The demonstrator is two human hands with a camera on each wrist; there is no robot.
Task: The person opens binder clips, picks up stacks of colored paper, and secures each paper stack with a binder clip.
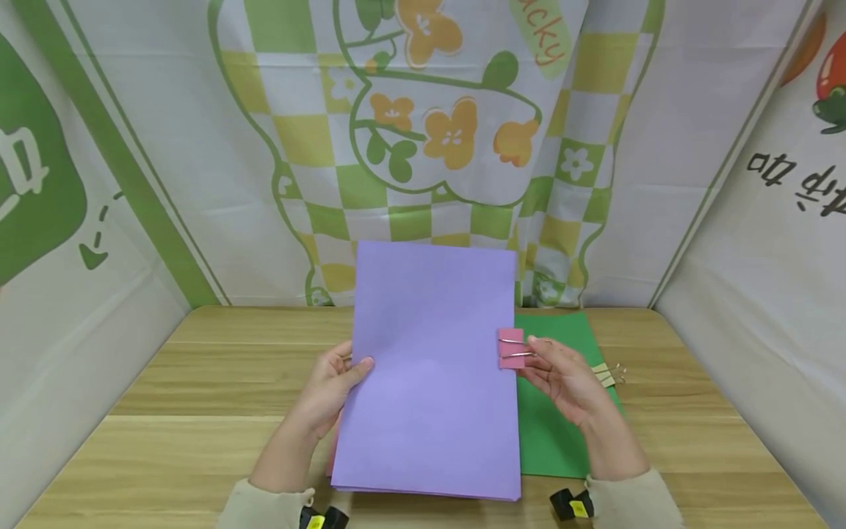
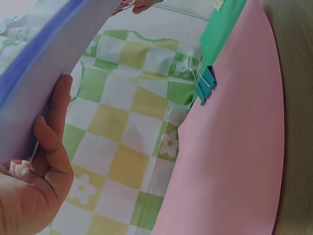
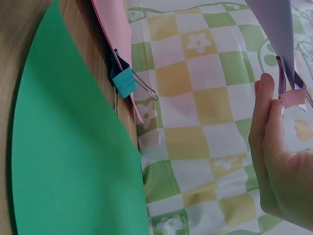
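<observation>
A stack of purple paper (image 1: 429, 382) is held up above the table, tilted towards me. My left hand (image 1: 335, 386) grips its left edge, thumb on the front and fingers behind. On the right edge sits a pink binder clip (image 1: 511, 348), its jaws over the sheets. My right hand (image 1: 567, 378) pinches this clip by its wire handles; the right wrist view has the fingers (image 3: 274, 122) against the clip's back side. Below the purple stack lie pink sheets (image 2: 239, 127) with a teal binder clip (image 2: 207, 84) on their edge, mostly hidden in the head view.
Green paper (image 1: 555, 433) lies on the wooden table (image 1: 165, 419) at the right, with a pale yellow binder clip (image 1: 604, 375) on its right edge. A patterned cloth (image 1: 423, 213) hangs behind the table, and white printed cloth walls (image 1: 747, 294) flank both sides.
</observation>
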